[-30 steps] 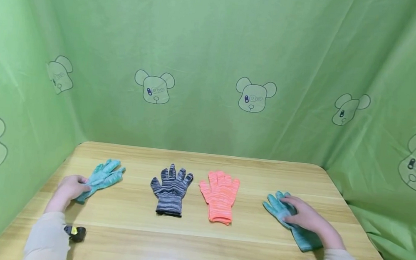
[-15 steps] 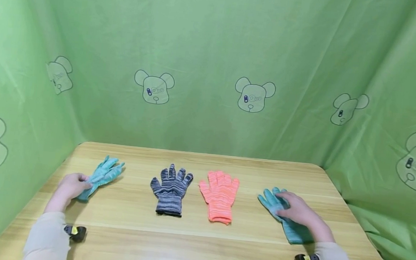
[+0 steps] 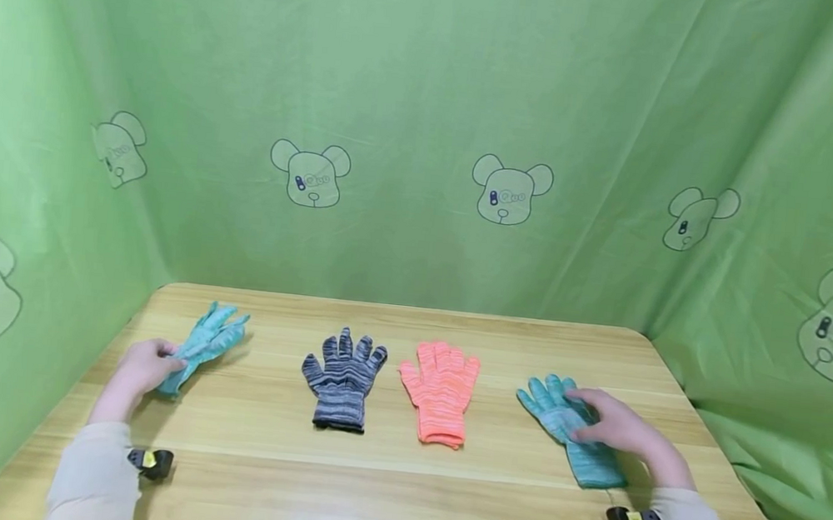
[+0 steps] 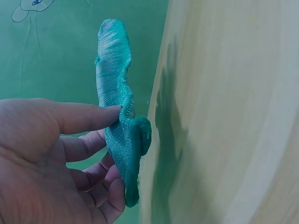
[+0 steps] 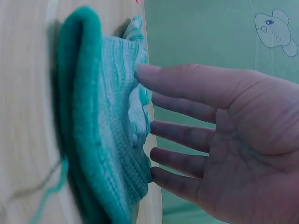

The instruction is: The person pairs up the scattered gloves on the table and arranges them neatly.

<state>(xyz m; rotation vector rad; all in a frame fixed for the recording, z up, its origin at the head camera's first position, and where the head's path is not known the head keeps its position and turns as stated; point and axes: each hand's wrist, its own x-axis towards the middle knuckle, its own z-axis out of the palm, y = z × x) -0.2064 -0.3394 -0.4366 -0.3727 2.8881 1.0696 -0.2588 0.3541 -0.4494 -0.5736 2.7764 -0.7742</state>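
In the head view, my left hand (image 3: 142, 368) pinches a teal knitted glove (image 3: 209, 336) near its cuff at the table's left side. The left wrist view has that glove (image 4: 112, 79) held edge-on between thumb and fingers, its shadow falling on the wood. At the right, a second teal glove (image 3: 591, 465) lies flat with its fingers pointing away and to the left. Over its right side hovers my right hand (image 3: 619, 422), fingers spread. From the right wrist, the thumb and straight fingers sit right beside the glove's cuff (image 5: 107, 126), not gripping it.
Between the hands lie a dark grey striped glove (image 3: 343, 383) and a coral-pink glove (image 3: 443, 396), both palm-flat on the wooden table (image 3: 379, 491). Green curtains (image 3: 403, 242) with bear-face prints stand around the back and sides. A loose teal thread (image 5: 51, 193) trails from the right glove's cuff.
The left glove has been tipped up and raised a little in my left hand. My right hand slid the other teal glove leftward, then let it go and drew back to the right.
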